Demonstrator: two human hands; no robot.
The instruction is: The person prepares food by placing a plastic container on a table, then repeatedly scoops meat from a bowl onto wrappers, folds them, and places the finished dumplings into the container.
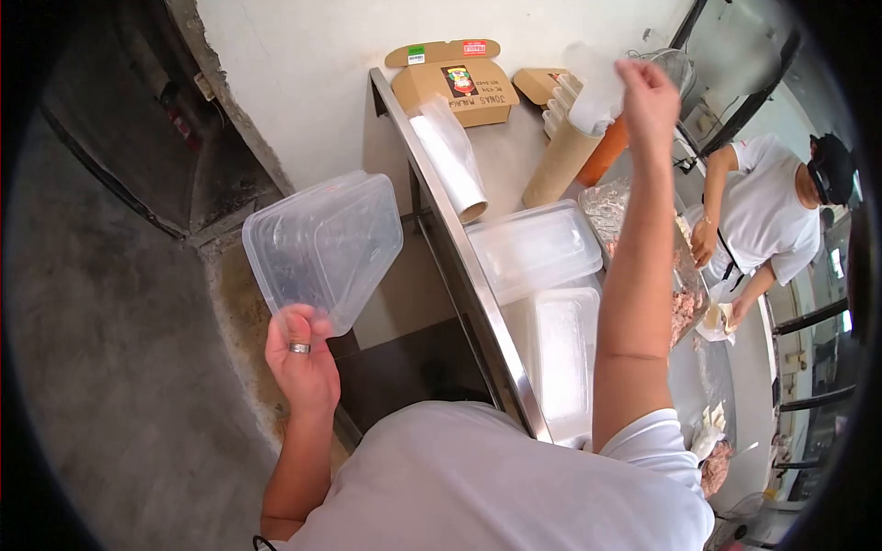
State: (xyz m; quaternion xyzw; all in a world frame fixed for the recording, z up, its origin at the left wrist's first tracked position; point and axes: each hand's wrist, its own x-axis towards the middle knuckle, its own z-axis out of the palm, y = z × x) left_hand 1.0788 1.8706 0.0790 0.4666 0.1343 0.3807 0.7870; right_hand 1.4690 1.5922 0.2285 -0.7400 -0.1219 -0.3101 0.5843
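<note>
Left hand [301,358]: raised off the counter's near-left side, over the floor; fingers closed on the lower corner of a clear plastic container [323,246], ring on one finger.
Clear plastic container: empty, tilted, held in the air well apart from the steel counter [459,266], clear of its left edge.
Right hand [648,96]: stretched up toward the counter's far end, fingers pinched shut on a thin translucent plastic bag [595,87] hanging just above a stack of cups.
Stack of cups [559,103]: at the far edge, just beside a tall brown paper-wrapped roll [562,163].
Cling-film roll [450,156]: lying along the left edge.
Stacked lidded containers [537,248]: mid-counter, another pile [562,354] nearer the near edge.
Cardboard box [455,83]: far-left corner, against the wall.
Foil tray of minced meat [684,308]: right side, behind the forearm.
Co-worker [767,207]: at the far-right edge, white shirt, hands low at the counter.
</note>
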